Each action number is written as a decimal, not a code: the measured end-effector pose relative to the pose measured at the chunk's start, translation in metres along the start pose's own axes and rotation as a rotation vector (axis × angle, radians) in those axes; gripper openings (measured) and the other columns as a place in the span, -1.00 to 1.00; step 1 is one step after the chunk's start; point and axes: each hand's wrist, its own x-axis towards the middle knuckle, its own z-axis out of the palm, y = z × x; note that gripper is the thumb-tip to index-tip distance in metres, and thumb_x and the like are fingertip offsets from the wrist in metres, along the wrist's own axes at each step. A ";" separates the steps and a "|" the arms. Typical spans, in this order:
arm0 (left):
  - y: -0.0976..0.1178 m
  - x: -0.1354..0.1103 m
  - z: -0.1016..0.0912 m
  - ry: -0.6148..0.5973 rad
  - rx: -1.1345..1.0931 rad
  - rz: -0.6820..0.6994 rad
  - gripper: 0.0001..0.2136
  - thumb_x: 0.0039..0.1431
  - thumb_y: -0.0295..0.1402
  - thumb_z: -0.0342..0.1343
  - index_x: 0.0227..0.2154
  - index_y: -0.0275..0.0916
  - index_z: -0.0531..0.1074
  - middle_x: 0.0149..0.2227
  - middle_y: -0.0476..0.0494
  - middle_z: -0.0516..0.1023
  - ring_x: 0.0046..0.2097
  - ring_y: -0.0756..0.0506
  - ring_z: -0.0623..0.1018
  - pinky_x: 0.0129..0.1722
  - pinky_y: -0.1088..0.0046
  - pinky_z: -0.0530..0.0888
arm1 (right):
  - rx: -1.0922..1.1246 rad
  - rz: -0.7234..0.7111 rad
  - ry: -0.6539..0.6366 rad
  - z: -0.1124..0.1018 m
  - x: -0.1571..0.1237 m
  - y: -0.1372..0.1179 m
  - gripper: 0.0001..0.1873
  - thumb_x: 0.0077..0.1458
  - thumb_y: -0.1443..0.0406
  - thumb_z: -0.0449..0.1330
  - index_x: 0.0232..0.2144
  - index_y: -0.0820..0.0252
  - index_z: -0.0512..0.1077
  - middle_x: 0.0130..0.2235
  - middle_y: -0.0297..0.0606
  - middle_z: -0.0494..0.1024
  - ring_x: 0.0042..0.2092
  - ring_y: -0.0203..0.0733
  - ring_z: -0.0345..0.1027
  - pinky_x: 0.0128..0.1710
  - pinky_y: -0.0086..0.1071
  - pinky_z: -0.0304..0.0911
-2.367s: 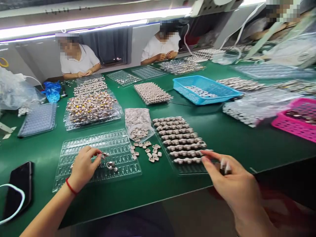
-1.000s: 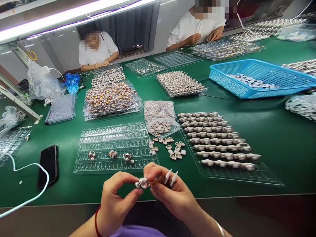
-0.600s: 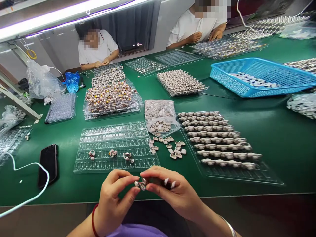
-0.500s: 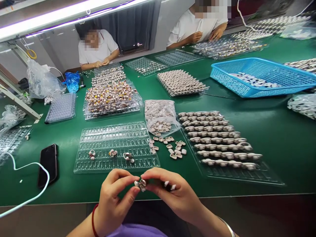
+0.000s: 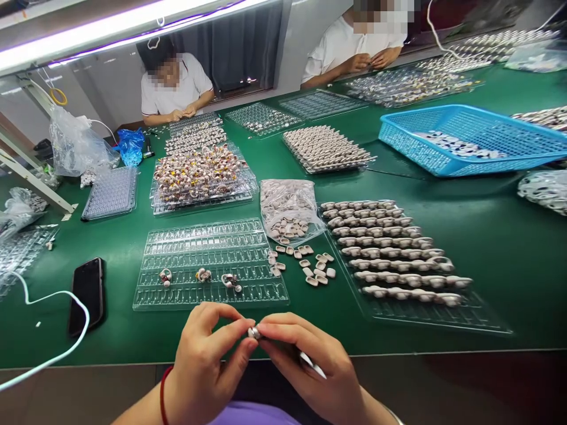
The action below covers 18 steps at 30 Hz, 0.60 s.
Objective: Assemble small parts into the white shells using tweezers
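Observation:
Above the table's front edge, my left hand (image 5: 211, 353) and my right hand (image 5: 310, 360) meet fingertip to fingertip. Both pinch a small shiny silver-and-white piece (image 5: 254, 333), largely covered by the fingers. Something white (image 5: 312, 365) shows under the curled fingers of my right hand; its shape is mostly hidden. Just beyond my hands lies a clear plastic tray (image 5: 177, 295) with small slots. Three ring-shaped pieces sit in it, one being the right-hand piece (image 5: 230, 282). Loose beige rectangular caps (image 5: 311, 281) lie beside the tray, near an open bag (image 5: 287, 198) of similar caps.
Right of the bag, a tray holds rows of beige-grey pieces (image 5: 396, 252). A blue basket (image 5: 443, 159) stands behind it. Stacked filled trays (image 5: 199, 174) rise at left. A phone (image 5: 86, 297) and white cable (image 5: 66, 293) lie near front left. Two people work across the table.
My fingertips have closed further round the small piece, and it looks turned, showing less of itself. Across the table, the right co-worker's hands have come together.

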 end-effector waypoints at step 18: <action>0.000 -0.004 0.008 0.218 0.003 0.185 -0.71 0.23 -0.61 0.06 -0.02 -0.27 0.45 -0.31 -0.16 0.50 -0.25 -0.10 0.44 -0.30 0.36 0.47 | 0.054 -0.021 -0.010 0.004 -0.004 -0.007 -0.60 0.07 0.65 0.12 -0.12 0.21 0.47 -0.29 -0.16 0.57 -0.27 -0.22 0.50 -0.31 -0.46 0.48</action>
